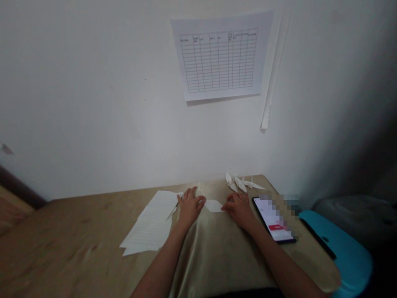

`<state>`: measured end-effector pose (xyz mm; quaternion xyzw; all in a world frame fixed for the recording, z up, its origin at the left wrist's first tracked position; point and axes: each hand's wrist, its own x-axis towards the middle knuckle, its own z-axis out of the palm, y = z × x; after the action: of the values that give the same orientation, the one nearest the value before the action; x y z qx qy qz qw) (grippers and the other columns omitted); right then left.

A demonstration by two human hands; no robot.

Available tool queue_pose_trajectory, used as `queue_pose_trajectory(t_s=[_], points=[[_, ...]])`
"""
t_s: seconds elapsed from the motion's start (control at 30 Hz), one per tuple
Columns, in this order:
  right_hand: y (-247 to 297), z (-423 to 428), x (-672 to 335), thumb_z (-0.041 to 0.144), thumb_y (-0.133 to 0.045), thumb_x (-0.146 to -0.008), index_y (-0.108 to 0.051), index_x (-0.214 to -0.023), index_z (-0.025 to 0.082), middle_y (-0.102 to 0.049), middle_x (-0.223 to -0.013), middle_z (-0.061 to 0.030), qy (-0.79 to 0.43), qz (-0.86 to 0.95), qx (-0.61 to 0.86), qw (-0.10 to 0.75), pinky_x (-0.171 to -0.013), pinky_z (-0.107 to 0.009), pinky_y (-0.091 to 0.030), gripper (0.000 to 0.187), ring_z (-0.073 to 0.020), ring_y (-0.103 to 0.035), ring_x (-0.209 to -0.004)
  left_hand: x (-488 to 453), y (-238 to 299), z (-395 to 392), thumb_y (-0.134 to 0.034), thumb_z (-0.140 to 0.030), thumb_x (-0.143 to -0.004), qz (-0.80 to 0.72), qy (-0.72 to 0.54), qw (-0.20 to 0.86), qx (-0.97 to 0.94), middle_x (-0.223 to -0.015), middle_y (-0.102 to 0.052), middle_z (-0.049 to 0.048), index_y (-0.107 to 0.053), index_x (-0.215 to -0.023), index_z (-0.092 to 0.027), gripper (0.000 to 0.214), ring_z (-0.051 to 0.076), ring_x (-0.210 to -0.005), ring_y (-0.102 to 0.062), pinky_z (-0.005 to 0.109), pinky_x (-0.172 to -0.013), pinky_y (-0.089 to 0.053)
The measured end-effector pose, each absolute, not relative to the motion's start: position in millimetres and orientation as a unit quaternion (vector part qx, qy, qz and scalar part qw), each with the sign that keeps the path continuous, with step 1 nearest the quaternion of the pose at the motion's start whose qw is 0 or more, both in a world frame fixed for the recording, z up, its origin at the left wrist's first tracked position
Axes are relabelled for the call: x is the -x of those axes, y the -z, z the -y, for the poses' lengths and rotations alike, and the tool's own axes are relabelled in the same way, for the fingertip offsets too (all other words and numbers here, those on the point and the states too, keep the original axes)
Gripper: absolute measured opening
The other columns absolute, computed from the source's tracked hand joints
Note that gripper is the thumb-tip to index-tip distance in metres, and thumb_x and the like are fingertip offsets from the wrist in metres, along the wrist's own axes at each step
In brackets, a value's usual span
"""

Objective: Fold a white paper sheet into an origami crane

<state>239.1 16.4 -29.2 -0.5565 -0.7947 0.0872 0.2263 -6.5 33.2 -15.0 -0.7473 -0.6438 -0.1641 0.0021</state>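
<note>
A small white folded paper (214, 205) lies on the wooden table (77, 236) between my two hands. My left hand (190, 207) presses on its left end with fingers curled down. At the paper's right end, my right hand (238, 207) pinches the edge with its fingertips. A stack of white sheets (151, 227) lies just left of my left hand. Several folded white paper cranes (240, 183) stand at the table's far edge, behind my right hand.
A phone (273, 219) with a lit screen lies right of my right hand. A turquoise stool (341, 248) stands beside the table's right edge. A printed grid sheet (220, 58) hangs on the white wall. A shiny beige cloth (217, 252) covers the table's near middle.
</note>
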Motion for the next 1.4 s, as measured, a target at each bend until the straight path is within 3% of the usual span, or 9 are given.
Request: queue_pose_trajectory(t_s=[0.23, 0.73, 1.13, 1.4], points=[[35.2, -20.5, -241.6, 0.023, -0.063, -0.092, -0.079, -0.096, 0.039, -0.064, -0.123, -0.0028, -0.081, 0.795, 0.557, 0.225, -0.119, -0.069, -0.002, 0.023, -0.0292, -0.046, -0.133, 11.7, 10.5, -39.8, -0.064, -0.033, -0.093, 0.66, 0.247, -0.109, 0.701, -0.153, -0.051, 0.0044, -0.075, -0.1, -0.029, 0.013, 0.031, -0.144, -0.04, 0.074, -0.115, -0.026], [35.3, -20.3, -241.7, 0.025, -0.062, -0.093, -0.08, -0.097, 0.038, -0.065, -0.123, -0.0042, -0.089, 0.796, 0.555, 0.226, -0.118, -0.07, -0.001, 0.023, -0.0296, -0.046, -0.133, 10.8, 5.8, -44.7, -0.058, -0.048, -0.096, 0.703, 0.159, -0.095, 0.687, -0.161, -0.044, 0.0032, -0.078, -0.099, -0.029, 0.028, 0.034, -0.151, -0.029, 0.079, -0.114, -0.019], [29.2, -17.9, -239.9, 0.022, -0.058, -0.095, -0.079, -0.096, 0.038, -0.065, -0.123, -0.003, -0.098, 0.793, 0.562, 0.213, -0.12, -0.067, 0.0, 0.026, -0.027, -0.045, -0.134, 6.6, 0.3, -42.9, -0.06, -0.043, -0.095, 0.718, 0.108, -0.083, 0.682, -0.164, -0.037, 0.007, -0.079, -0.098, -0.027, 0.025, 0.035, -0.154, -0.024, 0.081, -0.112, -0.018], [21.0, -8.9, -237.3, 0.022, -0.059, -0.089, -0.078, -0.098, 0.035, -0.067, -0.123, -0.003, -0.08, 0.794, 0.564, 0.213, -0.12, -0.066, 0.001, 0.025, -0.0278, -0.045, -0.135, 2.5, 7.4, -39.0, -0.059, -0.039, -0.096, 0.702, 0.14, -0.012, 0.699, -0.159, -0.044, 0.0094, -0.076, -0.1, -0.024, 0.023, 0.035, -0.151, -0.028, 0.078, -0.113, -0.021]])
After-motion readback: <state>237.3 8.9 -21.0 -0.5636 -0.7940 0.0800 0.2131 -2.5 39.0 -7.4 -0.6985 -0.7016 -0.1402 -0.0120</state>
